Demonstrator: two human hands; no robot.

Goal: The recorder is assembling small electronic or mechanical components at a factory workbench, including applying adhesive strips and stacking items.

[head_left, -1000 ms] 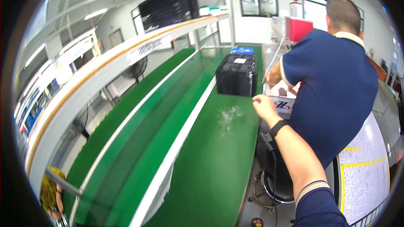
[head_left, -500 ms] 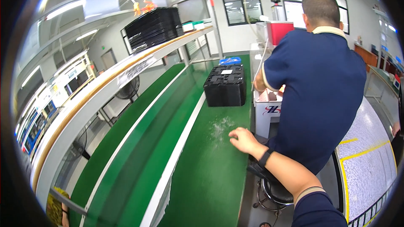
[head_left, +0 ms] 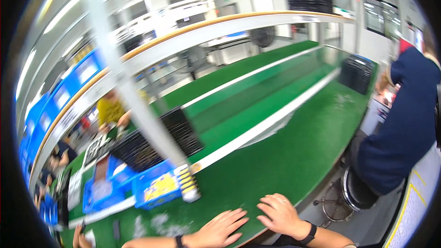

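My left hand (head_left: 221,230) rests over the green tabletop (head_left: 257,170) near its front edge, fingers spread and holding nothing. Close on its right, my right hand (head_left: 279,215) is also empty, its fingers apart and a dark band on the wrist. Whether the palms touch the surface I cannot tell. Beyond my left hand stands a blue bin (head_left: 156,192) with yellow pieces inside, beside a metal post (head_left: 138,115) with a yellow-and-black marked foot. Clear, crinkled-looking scraps (head_left: 167,224) lie left of my left hand.
Black slotted trays (head_left: 142,149) lie behind the blue bin. A stack of black boxes (head_left: 356,74) sits at the table's far right. On the right, a person in navy (head_left: 402,119) sits near a stool (head_left: 360,188). Another person in yellow (head_left: 110,110) works across the line.
My view has swung left and down. My right hand, earlier stretched toward the far part of the table, is now near the front edge, and my left hand has come into view.
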